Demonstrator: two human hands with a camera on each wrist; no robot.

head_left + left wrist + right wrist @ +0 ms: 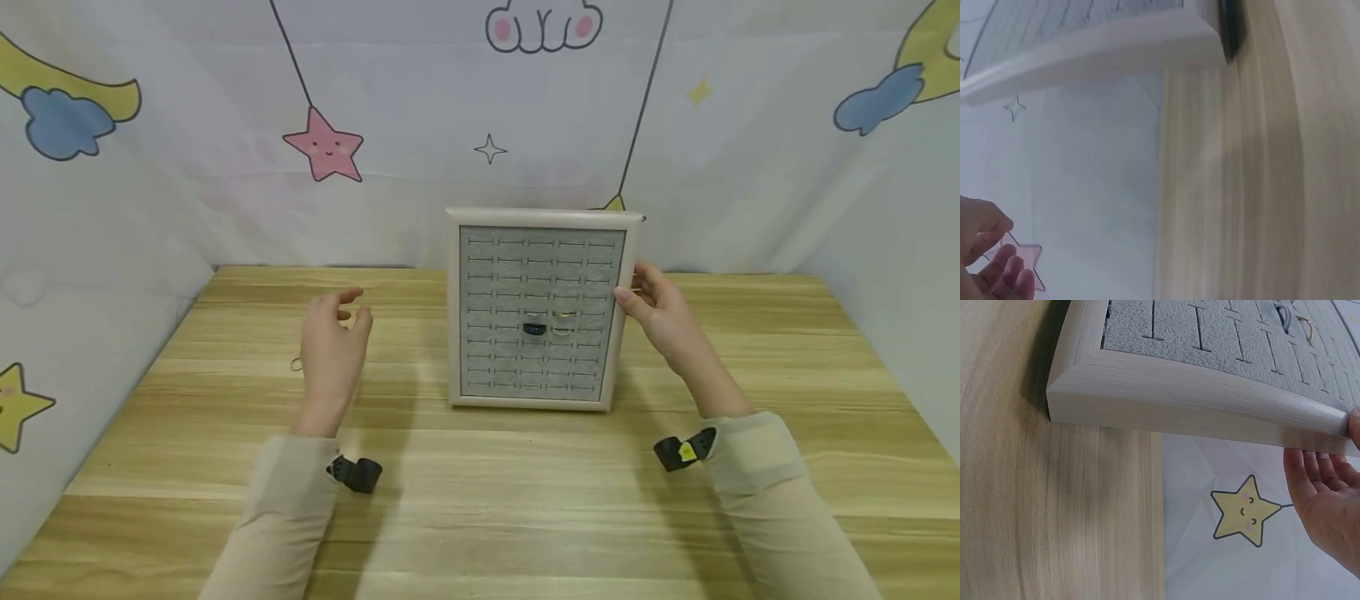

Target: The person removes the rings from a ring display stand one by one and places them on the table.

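A ring display board [495, 367], a pale frame with grey slotted foam, stands upright on the table. My right hand [665, 321] grips its right side edge, thumb on the front and fingers behind, as the right wrist view also shows. Several rings sit in the middle slots, among them a wide dark ring [535, 329] and a gold ring [564, 314]. My left hand [330, 354] hovers left of the board, apart from it, fingers loosely bent with nothing between them. A thin ring [296, 364] lies on the table just left of that hand.
The wood-grain table [510, 508] extends under both arms. Behind it hangs a white curtain [420, 100] with printed stars and clouds, close behind the board. Each wrist wears a small black camera, one of them the left camera [363, 475].
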